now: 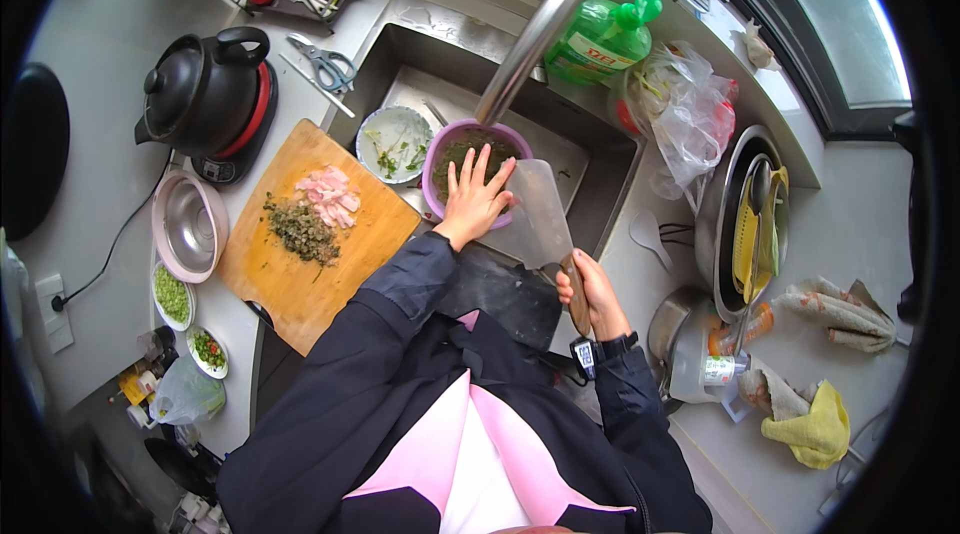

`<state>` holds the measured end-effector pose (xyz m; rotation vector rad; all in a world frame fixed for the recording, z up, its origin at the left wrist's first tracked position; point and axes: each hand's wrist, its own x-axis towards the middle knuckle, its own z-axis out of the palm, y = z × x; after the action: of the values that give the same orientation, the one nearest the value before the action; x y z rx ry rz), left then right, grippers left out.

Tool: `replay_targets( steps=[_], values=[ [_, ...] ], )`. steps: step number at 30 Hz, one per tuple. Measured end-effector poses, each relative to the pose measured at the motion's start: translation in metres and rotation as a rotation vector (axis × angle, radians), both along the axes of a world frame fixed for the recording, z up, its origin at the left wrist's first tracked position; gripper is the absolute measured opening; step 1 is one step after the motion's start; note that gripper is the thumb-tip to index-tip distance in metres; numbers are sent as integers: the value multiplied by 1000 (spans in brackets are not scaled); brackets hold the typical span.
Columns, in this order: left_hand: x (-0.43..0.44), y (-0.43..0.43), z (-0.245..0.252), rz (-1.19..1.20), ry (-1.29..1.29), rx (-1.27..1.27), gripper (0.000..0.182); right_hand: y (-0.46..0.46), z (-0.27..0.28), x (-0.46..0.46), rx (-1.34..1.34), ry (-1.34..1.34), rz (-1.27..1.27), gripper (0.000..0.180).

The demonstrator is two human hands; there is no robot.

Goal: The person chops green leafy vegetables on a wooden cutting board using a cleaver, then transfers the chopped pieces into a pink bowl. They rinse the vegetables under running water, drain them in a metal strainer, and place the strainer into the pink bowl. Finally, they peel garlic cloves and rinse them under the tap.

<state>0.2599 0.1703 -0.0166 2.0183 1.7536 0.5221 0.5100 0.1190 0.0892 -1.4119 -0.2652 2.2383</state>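
In my right hand (592,294) is the wooden handle of a cleaver (538,215), its broad wet-looking blade tilted up beside the basin. My left hand (476,196) is spread, palm down, over a purple basin (429,185) in the sink; whether it touches the basin or its contents cannot be told. Dark green bits float in the basin's water. Left of it stands a bowl (381,130) with green leaf scraps. A wooden cutting board (259,264) holds sliced pink meat (331,196) and a heap of chopped dark greens (304,232).
The faucet (536,39) arches over the steel sink (600,148). A black kettle (184,91), scissors (330,67) and a pink-rimmed bowl (159,223) stand left. Right are a green soap bottle (600,43), a plastic bag (686,114), stacked pans (709,234) and cloths (810,429).
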Motion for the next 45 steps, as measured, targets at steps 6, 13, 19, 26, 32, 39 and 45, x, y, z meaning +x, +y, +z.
replay_targets(
  steps=[6,13,19,26,32,39,45],
  values=[
    [-6,6,-7,117,-33,-56,55,-32,16,-12,260,-332,11,21],
    [-50,-21,42,301,-296,249,33,-41,14,-52,261,-186,17,20],
    [-148,-98,67,621,-201,394,34,-32,-8,-138,300,-50,258,23],
    [-241,-176,29,1102,32,266,52,0,-42,-209,361,-39,388,24],
    [-233,-175,2,1063,61,98,73,-12,-52,-211,300,-43,410,24],
    [-204,-150,12,966,47,254,82,-58,-53,-245,279,-17,493,25],
    [-188,-138,18,958,5,385,73,-81,-41,-261,274,2,487,24]
  ],
)
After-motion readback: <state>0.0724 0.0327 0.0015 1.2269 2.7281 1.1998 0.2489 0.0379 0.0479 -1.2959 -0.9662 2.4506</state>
